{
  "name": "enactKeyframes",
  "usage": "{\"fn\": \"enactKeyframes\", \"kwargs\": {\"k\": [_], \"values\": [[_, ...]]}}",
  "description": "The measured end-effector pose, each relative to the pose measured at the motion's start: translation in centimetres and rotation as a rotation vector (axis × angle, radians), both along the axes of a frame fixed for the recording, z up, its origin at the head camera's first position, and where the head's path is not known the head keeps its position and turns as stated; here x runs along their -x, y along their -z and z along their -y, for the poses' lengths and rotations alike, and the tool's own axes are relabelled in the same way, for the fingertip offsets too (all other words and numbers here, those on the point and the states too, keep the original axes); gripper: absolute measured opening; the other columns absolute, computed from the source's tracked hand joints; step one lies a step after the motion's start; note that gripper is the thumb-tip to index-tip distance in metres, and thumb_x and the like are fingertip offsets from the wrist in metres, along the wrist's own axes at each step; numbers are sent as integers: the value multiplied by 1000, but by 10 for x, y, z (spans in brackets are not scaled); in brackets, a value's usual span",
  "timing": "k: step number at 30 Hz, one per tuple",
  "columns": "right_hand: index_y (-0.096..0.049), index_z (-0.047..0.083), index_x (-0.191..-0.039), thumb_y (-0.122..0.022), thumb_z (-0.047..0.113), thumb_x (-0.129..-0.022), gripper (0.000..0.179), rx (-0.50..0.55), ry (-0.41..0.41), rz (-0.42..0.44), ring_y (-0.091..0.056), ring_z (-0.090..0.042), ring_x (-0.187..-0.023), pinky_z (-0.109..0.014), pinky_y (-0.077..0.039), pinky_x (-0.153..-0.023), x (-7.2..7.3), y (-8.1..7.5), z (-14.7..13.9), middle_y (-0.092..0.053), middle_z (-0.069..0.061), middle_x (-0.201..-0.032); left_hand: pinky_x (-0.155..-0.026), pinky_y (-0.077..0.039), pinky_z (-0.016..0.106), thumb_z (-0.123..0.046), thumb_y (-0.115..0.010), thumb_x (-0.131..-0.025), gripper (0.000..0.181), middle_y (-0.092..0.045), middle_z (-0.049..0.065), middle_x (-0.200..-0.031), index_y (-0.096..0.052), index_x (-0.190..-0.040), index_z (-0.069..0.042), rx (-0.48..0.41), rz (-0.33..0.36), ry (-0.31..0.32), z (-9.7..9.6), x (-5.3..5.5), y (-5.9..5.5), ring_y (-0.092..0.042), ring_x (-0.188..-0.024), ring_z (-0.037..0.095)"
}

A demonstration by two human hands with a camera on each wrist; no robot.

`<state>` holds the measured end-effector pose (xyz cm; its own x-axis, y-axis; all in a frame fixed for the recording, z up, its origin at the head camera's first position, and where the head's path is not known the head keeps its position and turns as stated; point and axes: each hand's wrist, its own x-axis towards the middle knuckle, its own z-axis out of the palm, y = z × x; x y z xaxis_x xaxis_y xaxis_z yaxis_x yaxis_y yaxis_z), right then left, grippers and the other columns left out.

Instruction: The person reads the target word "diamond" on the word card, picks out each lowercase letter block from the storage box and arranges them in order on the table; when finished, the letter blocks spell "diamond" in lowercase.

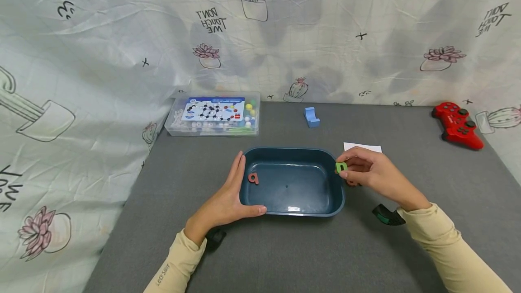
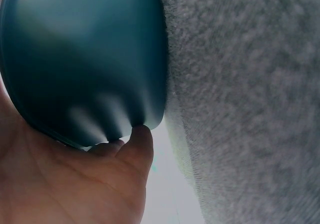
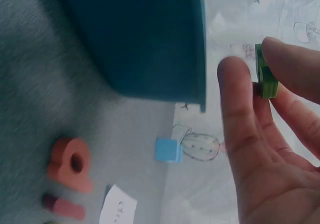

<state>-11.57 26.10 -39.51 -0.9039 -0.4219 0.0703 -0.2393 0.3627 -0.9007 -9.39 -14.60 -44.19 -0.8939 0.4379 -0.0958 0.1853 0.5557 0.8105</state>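
In the head view a dark blue plastic basin [image 1: 285,193] stands on the grey table, and a reddish-brown letter [image 1: 253,178] lies inside near its left end. My left hand [image 1: 224,202] rests against the basin's left end, fingers straight along the wall and thumb at the front rim; its fingers also touch the basin [image 2: 100,59] in the left wrist view. Above the right rim, my right hand [image 1: 366,173] pinches a small green letter [image 1: 341,167] between thumb and fingers. Partly hidden beneath that hand, another reddish-brown letter [image 1: 352,183] lies on the table.
A white paper [image 1: 364,147] lies behind my right hand. Farther back are a clear box of coloured balls [image 1: 175,125], a light blue stand [image 1: 311,117] and a red game controller [image 1: 457,125]. The right wrist view shows a reddish piece [image 3: 65,207] beside the brown letter [image 3: 67,166].
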Motion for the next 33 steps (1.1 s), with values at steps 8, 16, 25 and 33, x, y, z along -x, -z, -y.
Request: {"fn": "enactKeyframes", "kwargs": {"k": [8,16,25,33], "values": [[-70,-3,-125,-75,2,-100,26,-10,54,-6,-74,-31,-88,-36,-63,-77,-6,10,-13,-73,-21,-100,-117,-27,73,-59,-86,-84,135,21,-12,-176,13,-171,-31,1,1,-4,-1,-1,0,-4,-163,33],[-72,-3,-125,-75,-3,-98,28,-71,82,-112,-71,-13,-93,-21,-57,-79,-9,24,-28,-72,-10,-108,-117,-27,73,-58,-86,-84,135,20,-9,-177,14,-171,-31,-2,-1,0,0,0,2,-4,-163,33],[-72,0,-128,-77,0,-98,31,-105,126,-89,-70,-11,-95,-20,-56,-79,-13,29,-44,-72,-8,-112,-117,-27,72,-57,-87,-85,135,22,-13,-175,14,-171,-32,-2,12,1,0,1,-2,-3,-163,31],[-71,0,-130,-77,-2,-97,34,-159,172,-99,-70,-8,-94,-19,-56,-75,-18,28,-67,-70,-4,-115,-117,-28,73,-58,-87,-84,135,21,-12,-176,13,-171,-31,6,15,-1,0,1,-3,-6,-163,33]]}}
